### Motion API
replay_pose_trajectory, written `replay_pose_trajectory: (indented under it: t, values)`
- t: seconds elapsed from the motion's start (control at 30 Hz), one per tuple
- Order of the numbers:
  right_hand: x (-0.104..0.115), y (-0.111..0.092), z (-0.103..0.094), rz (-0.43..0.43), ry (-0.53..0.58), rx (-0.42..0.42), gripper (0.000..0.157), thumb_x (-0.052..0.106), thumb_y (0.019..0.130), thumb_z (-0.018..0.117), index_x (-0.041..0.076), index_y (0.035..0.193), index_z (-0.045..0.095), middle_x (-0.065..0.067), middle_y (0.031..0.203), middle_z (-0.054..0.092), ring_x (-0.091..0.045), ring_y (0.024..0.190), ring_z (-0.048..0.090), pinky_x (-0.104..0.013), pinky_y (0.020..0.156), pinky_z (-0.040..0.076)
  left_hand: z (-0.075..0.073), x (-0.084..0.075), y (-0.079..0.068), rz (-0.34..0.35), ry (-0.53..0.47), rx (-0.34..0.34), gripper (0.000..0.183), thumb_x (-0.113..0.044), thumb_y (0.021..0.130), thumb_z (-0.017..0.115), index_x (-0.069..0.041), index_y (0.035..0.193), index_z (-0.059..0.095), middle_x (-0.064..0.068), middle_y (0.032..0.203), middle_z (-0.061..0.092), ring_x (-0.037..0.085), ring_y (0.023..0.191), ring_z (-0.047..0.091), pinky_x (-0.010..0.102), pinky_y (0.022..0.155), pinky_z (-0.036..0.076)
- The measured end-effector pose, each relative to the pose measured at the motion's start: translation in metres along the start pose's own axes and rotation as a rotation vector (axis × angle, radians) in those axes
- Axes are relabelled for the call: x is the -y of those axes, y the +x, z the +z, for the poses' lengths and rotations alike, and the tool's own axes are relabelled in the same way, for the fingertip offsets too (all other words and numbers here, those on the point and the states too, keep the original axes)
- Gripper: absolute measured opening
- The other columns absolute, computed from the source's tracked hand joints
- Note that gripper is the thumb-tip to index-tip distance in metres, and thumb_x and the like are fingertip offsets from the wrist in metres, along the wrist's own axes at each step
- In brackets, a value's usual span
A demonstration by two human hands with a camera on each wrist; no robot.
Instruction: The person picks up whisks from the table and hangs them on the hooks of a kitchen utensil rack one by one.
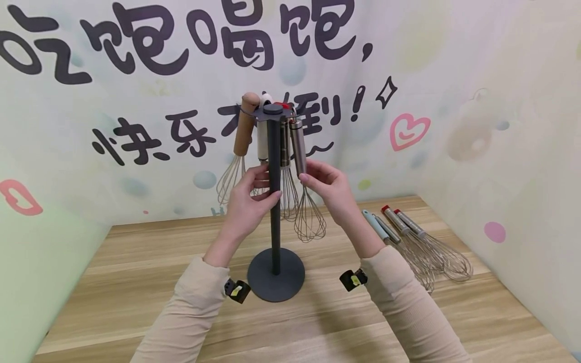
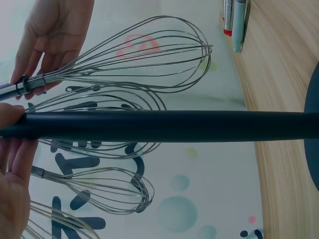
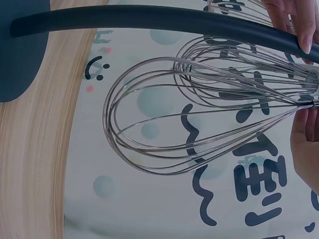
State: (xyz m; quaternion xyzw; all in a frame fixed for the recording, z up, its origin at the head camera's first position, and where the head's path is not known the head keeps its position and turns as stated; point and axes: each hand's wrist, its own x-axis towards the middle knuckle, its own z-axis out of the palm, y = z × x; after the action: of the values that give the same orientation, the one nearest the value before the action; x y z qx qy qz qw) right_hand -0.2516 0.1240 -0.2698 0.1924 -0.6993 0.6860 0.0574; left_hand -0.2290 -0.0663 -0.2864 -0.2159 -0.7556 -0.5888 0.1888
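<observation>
My left hand (image 1: pixel 242 206) grips the dark pole (image 1: pixel 275 229) of an upright stand, thumb in front and fingers curled behind. With my right hand (image 1: pixel 333 191) I hold the lower end of a steel whisk's handle (image 1: pixel 298 143), between thumb and fingers. That whisk hangs from the stand's top on the right, its wire loops (image 3: pixel 149 167) pointing down. Around the top (image 1: pixel 273 112) also hang a whisk with a wooden handle (image 1: pixel 244 128), one with a pale handle (image 1: pixel 263 138) and another metal whisk (image 1: pixel 285 143), partly behind the pole.
On the wooden table (image 1: pixel 150 282) at the right lie several whisks, one with a light blue handle (image 1: pixel 375 226) and others with red-tipped handles (image 1: pixel 396 219). The stand's round base (image 1: pixel 260 282) rests on the table. A printed backdrop (image 1: pixel 490 75) rises behind and at the sides.
</observation>
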Motion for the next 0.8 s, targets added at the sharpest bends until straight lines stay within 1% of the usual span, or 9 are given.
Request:
replay_pose_trajectory:
  t: [0.1, 0.27, 0.37, 0.53, 0.8]
  values:
    - [-0.0010, 0.0016, 0.0000, 0.005, 0.002, 0.000, 0.038, 0.004, 0.093, 0.058, -0.003, 0.129, 0.054, 0.010, 0.099, 0.063, -0.007, 0.095, 0.057, -0.016, 0.085, 0.050, 0.0014, 0.0002, 0.0000, 0.001, 0.013, -0.015, 0.051, -0.001, 0.084, 0.069, -0.001, 0.131, 0.049, 0.018, 0.117, 0.058, 0.028, 0.102, 0.062, 0.034, 0.088, 0.057]
    - [-0.0012, 0.0035, 0.0007, 0.007, 0.004, -0.001, 0.038, 0.005, 0.093, 0.058, -0.003, 0.129, 0.054, 0.010, 0.099, 0.062, -0.007, 0.096, 0.058, -0.016, 0.087, 0.050, 0.0037, -0.0004, -0.0001, 0.009, 0.030, -0.042, 0.051, 0.000, 0.083, 0.070, 0.000, 0.129, 0.049, 0.019, 0.116, 0.059, 0.029, 0.102, 0.062, 0.039, 0.086, 0.057]
    - [-0.0020, 0.0045, 0.0011, 0.004, 0.005, 0.000, 0.037, 0.005, 0.093, 0.058, -0.003, 0.129, 0.054, 0.010, 0.099, 0.062, -0.007, 0.096, 0.057, -0.016, 0.087, 0.050, 0.0049, -0.0013, -0.0001, 0.006, 0.027, -0.055, 0.052, 0.001, 0.081, 0.071, 0.000, 0.129, 0.049, 0.020, 0.115, 0.059, 0.030, 0.101, 0.063, 0.040, 0.086, 0.058]
    - [-0.0045, 0.0054, 0.0012, -0.009, 0.025, 0.010, 0.037, 0.003, 0.092, 0.058, -0.004, 0.128, 0.054, 0.012, 0.099, 0.064, -0.006, 0.096, 0.059, -0.018, 0.090, 0.050, 0.0065, -0.0017, 0.0000, -0.008, 0.015, -0.065, 0.051, 0.002, 0.081, 0.071, 0.000, 0.128, 0.050, 0.020, 0.115, 0.060, 0.028, 0.100, 0.062, 0.038, 0.085, 0.058]
    - [-0.0094, 0.0061, -0.0025, -0.013, 0.028, 0.015, 0.037, 0.003, 0.093, 0.058, -0.006, 0.128, 0.053, 0.012, 0.100, 0.064, -0.005, 0.096, 0.060, -0.017, 0.089, 0.052, 0.0088, -0.0013, 0.0001, -0.017, 0.020, -0.080, 0.051, 0.002, 0.080, 0.071, 0.000, 0.126, 0.050, 0.019, 0.115, 0.059, 0.028, 0.098, 0.061, 0.042, 0.084, 0.058]
